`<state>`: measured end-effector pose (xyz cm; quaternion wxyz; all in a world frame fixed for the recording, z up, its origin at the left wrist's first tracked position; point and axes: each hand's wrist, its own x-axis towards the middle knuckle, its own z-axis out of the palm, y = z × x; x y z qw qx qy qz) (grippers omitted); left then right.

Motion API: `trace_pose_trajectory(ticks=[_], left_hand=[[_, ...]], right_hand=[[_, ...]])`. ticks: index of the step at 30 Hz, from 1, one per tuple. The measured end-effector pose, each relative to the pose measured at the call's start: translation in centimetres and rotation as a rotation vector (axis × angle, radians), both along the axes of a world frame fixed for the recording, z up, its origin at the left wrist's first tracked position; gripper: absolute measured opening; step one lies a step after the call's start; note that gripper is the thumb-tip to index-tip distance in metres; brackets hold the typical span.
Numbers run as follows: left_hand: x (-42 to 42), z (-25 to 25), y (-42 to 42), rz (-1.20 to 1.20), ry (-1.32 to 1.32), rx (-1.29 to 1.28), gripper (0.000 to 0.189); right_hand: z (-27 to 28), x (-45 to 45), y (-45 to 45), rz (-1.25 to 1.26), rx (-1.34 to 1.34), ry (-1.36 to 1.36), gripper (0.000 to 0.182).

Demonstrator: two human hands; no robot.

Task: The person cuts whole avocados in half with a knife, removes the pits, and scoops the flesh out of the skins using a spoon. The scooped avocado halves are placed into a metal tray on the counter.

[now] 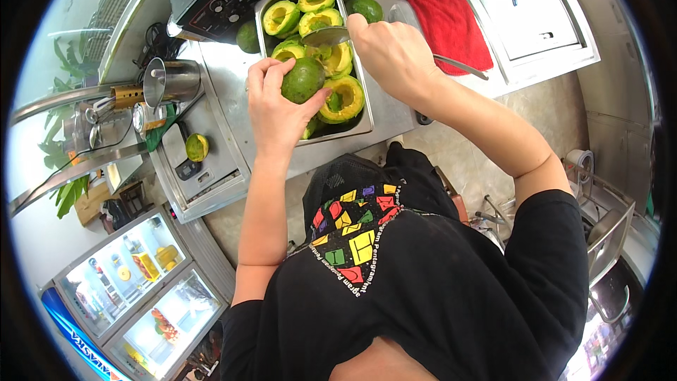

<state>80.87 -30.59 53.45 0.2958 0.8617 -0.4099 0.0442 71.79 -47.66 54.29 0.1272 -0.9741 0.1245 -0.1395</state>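
Observation:
My left hand grips a green-skinned avocado over a rectangular steel pan. Only its skin faces up, so I cannot tell whether it is whole or a half. In the pan lie several pitted avocado halves, among them one with its yellow hollow upward near the front. My right hand is closed around a large metal spoon. The spoon's bowl hangs above the halves in the middle of the pan, and its handle sticks out to the right past my wrist.
Whole avocados sit behind the pan, beside a red cloth. A blender base stands at the back left. Left of me are a steel cup and an avocado piece on a kitchen scale. A glass-door fridge stands lower left.

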Motion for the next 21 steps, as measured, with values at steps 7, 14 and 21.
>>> trace_pose_trajectory(ticks=[7,14,21], left_hand=[[1.4,-1.0,1.2,0.065,0.328,-0.219,0.052],[2.6,-0.2,2.7,0.155,1.304,-0.798,0.039],[2.3,0.4,3.2,0.193,1.616,-0.92,0.044]], right_hand=[[-0.7,-0.4,-0.4,-0.073,0.079,-0.064,0.009],[-4.7,-1.3,0.4,-0.092,0.2,-0.181,0.01],[-6.8,-2.4,1.4,-0.149,0.256,-0.348,0.014]])
